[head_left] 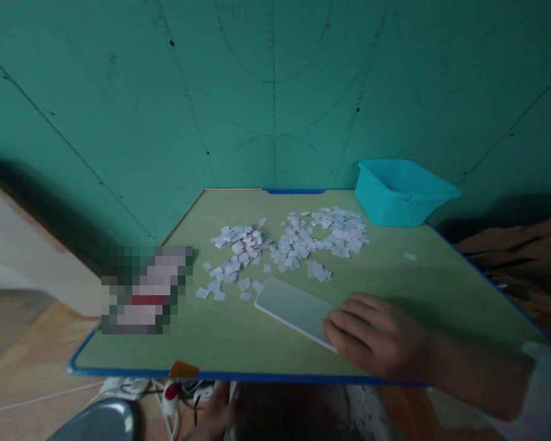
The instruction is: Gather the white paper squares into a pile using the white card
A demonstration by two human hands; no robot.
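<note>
My right hand (pixel 376 334) is closed around the near right end of a flat white rectangular panel (pixel 296 309), which lies slanted low over the table. Its far left end is close to the small white paper pieces (pixel 298 242), which spread in loose heaps across the middle of the tabletop. A small separate cluster of paper pieces (pixel 319 271) sits just beyond the panel. Below the table's front edge, in dim light, is my left hand (pixel 215 413); its fingers are too dark and partly hidden to make out.
A turquoise plastic bin (pixel 390 208) stands at the table's back right corner. One stray paper piece (pixel 410 257) lies right of the heaps. A blurred-out flat object (pixel 151 294) is at the left edge. Cables and a power strip (pixel 169 398) lie on the floor beneath the blue-edged table (pixel 142 358).
</note>
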